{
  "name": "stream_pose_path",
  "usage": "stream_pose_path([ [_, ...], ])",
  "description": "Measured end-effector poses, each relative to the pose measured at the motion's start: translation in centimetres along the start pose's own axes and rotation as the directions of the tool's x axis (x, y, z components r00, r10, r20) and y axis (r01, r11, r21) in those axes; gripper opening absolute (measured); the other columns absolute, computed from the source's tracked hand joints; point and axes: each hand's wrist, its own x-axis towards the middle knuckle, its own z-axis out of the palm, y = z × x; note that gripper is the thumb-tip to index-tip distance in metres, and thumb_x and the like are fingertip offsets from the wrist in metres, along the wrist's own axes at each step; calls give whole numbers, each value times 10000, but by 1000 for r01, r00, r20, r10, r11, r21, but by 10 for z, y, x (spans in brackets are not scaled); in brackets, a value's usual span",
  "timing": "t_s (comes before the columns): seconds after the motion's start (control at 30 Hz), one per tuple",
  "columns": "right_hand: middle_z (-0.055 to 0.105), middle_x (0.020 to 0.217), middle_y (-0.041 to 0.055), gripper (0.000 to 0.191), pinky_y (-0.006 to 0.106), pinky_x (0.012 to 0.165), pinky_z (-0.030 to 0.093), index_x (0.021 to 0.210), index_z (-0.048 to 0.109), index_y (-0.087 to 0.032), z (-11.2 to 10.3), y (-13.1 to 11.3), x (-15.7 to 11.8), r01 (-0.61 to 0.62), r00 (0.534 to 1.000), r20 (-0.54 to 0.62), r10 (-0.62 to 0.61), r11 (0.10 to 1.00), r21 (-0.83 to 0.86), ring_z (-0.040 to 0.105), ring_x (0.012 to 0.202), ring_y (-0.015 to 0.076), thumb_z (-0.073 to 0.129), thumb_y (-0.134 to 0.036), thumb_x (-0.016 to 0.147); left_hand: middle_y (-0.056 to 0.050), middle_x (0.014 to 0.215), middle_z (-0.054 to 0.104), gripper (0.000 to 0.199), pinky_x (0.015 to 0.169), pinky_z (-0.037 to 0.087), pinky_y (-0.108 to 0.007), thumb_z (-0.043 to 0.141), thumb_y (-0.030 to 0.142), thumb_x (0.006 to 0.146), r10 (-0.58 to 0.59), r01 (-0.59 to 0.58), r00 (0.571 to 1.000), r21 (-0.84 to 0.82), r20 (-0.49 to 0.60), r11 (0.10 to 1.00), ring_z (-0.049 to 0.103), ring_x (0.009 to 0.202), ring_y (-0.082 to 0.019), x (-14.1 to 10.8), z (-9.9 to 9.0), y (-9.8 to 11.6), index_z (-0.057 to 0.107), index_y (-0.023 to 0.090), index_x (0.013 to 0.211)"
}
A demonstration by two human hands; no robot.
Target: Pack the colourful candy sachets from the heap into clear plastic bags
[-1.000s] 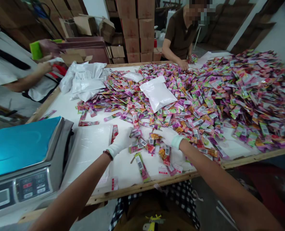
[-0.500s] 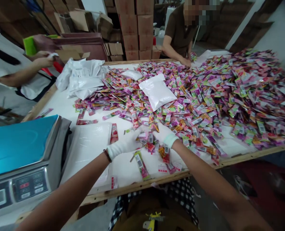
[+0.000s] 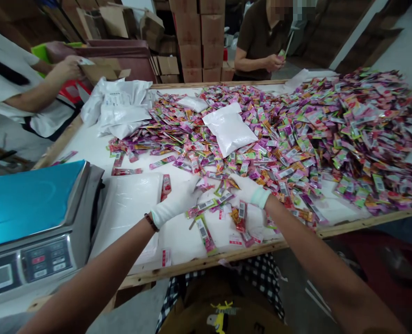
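Note:
White gloves cover both hands, which face each other over the near edge of a large heap of small colourful packets (image 3: 310, 134). My left hand (image 3: 180, 197) is beside a few packets (image 3: 206, 204), its fingertips against them. My right hand (image 3: 244, 189) touches packets on the other side, fingers bent toward the left hand. Whether either hand grips a packet is too small to make out. One green and pink packet (image 3: 205, 233) lies just in front of them. A sealed white pouch (image 3: 229, 129) rests on the heap.
At left stand a scale (image 3: 46, 255) with a blue top and a stack of clear-white bags (image 3: 129, 208). Filled white bags (image 3: 122, 106) lie behind. A person (image 3: 258, 41) stands across the table, another person (image 3: 25, 88) at far left.
My hands have moved slightly apart, and a green and pink packet now lies across between them. The person opposite has lifted their hands off the heap with a packet.

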Motion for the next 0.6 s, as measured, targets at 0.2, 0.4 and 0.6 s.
stream_pose_path([
  [0.2, 673, 1134, 128, 384, 344, 839, 446, 1202, 628, -194, 29, 4, 5, 152, 978, 190, -84, 915, -374, 638, 999, 292, 620, -281, 829, -140, 943, 697, 267, 760, 509, -371, 604, 336, 809, -126, 76, 975, 261, 183, 962, 679, 892, -297, -9, 46, 9, 643, 165, 1010],
  [0.4, 645, 1152, 126, 369, 342, 836, 431, 1155, 627, -198, 9, 1, -1, 149, 982, 175, -77, 881, -448, 611, 1046, 293, 602, -403, 848, -152, 1078, 660, 309, 779, 496, -345, 513, 370, 896, -138, 149, 989, 292, -57, 945, 661, 956, -271, -15, 17, 15, 591, 156, 1106],
  [0.6, 652, 1199, 119, 525, 366, 837, 426, 1372, 485, -245, -5, -2, 17, 121, 985, 166, -53, 893, -433, 620, 1050, 298, 550, -306, 855, -116, 982, 680, 340, 731, 490, -286, 554, 390, 876, -400, 400, 915, 220, -48, 890, 681, 879, -233, 5, 10, 2, 568, 153, 1119],
])
